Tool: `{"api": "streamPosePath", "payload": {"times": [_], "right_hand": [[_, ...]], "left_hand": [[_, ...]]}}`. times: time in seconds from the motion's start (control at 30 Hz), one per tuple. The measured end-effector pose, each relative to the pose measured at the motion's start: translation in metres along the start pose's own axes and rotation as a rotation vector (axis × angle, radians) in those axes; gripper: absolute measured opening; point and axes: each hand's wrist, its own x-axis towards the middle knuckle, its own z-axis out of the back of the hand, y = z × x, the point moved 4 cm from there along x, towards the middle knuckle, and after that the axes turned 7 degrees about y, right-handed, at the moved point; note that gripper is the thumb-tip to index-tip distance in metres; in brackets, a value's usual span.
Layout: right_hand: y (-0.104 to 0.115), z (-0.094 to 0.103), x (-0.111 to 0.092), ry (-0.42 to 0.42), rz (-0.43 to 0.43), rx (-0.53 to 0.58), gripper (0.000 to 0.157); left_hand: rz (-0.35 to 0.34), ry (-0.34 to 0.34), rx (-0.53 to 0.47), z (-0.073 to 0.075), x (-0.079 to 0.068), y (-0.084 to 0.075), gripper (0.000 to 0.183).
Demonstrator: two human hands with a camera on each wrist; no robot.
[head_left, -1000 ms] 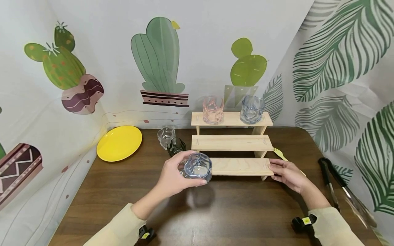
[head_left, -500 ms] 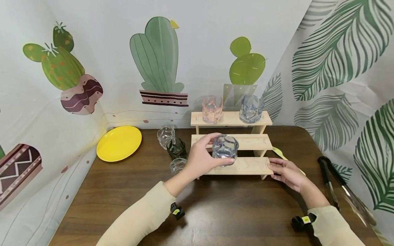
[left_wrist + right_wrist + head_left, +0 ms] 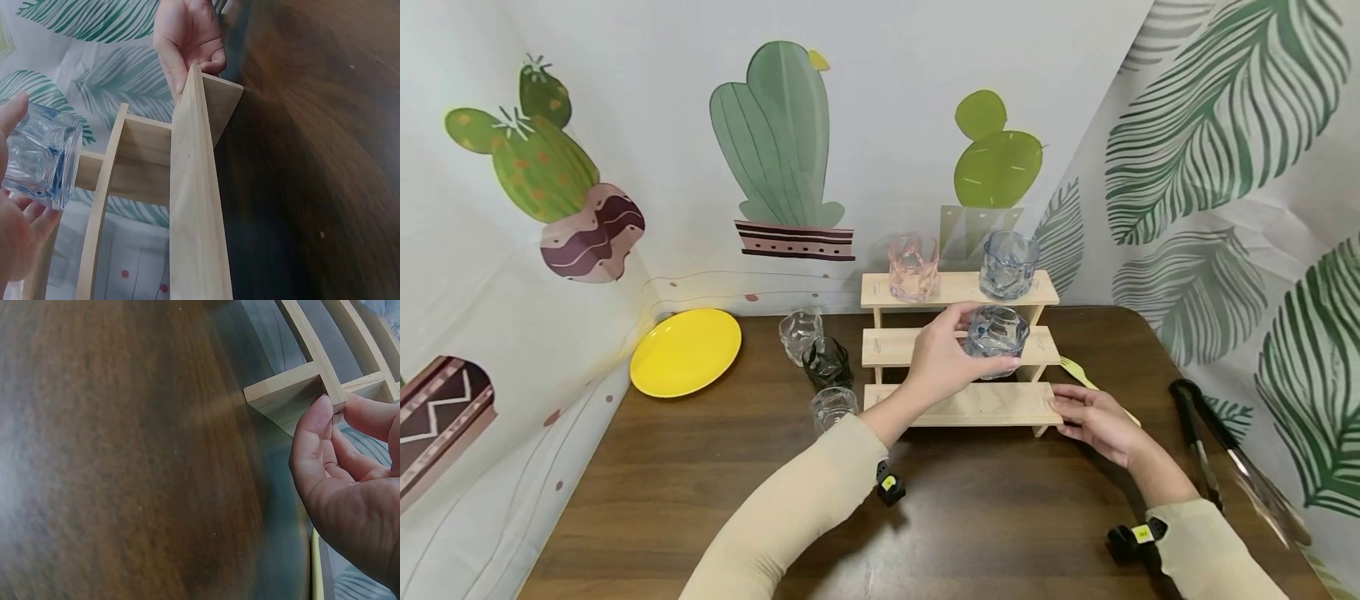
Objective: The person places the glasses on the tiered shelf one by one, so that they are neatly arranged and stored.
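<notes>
My left hand (image 3: 942,357) grips a bluish clear glass (image 3: 997,333) between thumb and fingers, in front of the right part of the middle shelf (image 3: 895,346). Whether its base touches the wood cannot be told. In the left wrist view the glass (image 3: 42,153) is tilted in the picture at the left edge. My right hand (image 3: 1097,425) pinches the right end of the lowest shelf (image 3: 970,406) of a three-step wooden rack; the right wrist view shows thumb and fingers on that board's end (image 3: 334,394). On the top shelf stand a pink glass (image 3: 914,271) and a blue glass (image 3: 1009,267).
Left of the rack stand a clear glass (image 3: 801,335), a dark glass (image 3: 827,364) and another clear glass (image 3: 833,408). A yellow plate (image 3: 685,352) lies farther left. Right of the rack are a yellow fork (image 3: 1078,372) and black-handled tongs (image 3: 1232,450). A patterned cloth backs the table.
My left hand has carried the blue glass right and away from me, from left of the lowest shelf to the middle shelf's right part. The right hand keeps its hold on the rack.
</notes>
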Motion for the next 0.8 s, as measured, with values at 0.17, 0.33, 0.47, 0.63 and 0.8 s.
{"api": "streamPosePath", "payload": {"times": [0.17,0.33,0.47,0.63,0.8], "right_hand": [[0.0,0.0,0.001,-0.006,-0.002,-0.002,0.065],[0.001,-0.001,0.001,-0.003,-0.004,0.003,0.066],[0.002,-0.003,0.0,0.006,-0.006,-0.001,0.068],[0.003,-0.004,-0.001,0.008,-0.003,0.001,0.069],[0.003,-0.003,-0.002,0.004,-0.006,-0.006,0.069]], "left_hand": [[0.005,-0.002,0.024,-0.013,0.011,-0.003,0.089],[0.037,-0.02,0.074,-0.022,0.017,-0.003,0.089],[0.09,-0.025,0.1,-0.027,0.02,0.0,0.088],[0.109,-0.034,0.082,-0.031,0.022,0.005,0.086],[0.106,-0.043,0.077,-0.035,0.025,0.007,0.086]]}}
